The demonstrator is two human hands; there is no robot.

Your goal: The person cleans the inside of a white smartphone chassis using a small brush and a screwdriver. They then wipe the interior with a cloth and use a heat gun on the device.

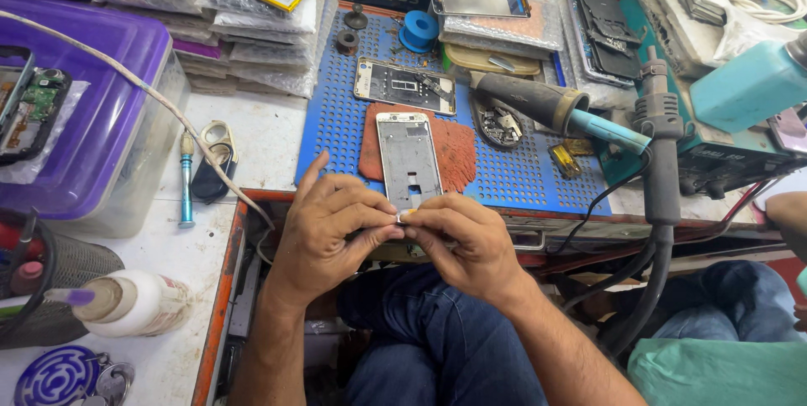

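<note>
Left hand [324, 229]: your fingertips pinch a tiny part [402, 217].
Right hand [462, 242]: pinches it too.
Place: at blue mat's [336, 120] near edge, below phone frame [408, 158].
Handling: likely light, fragile; grip its edges.

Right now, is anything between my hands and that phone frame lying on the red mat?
Nothing visible. The left hand and right hand pinch a tiny part just below the phone frame on the red mat.
</note>
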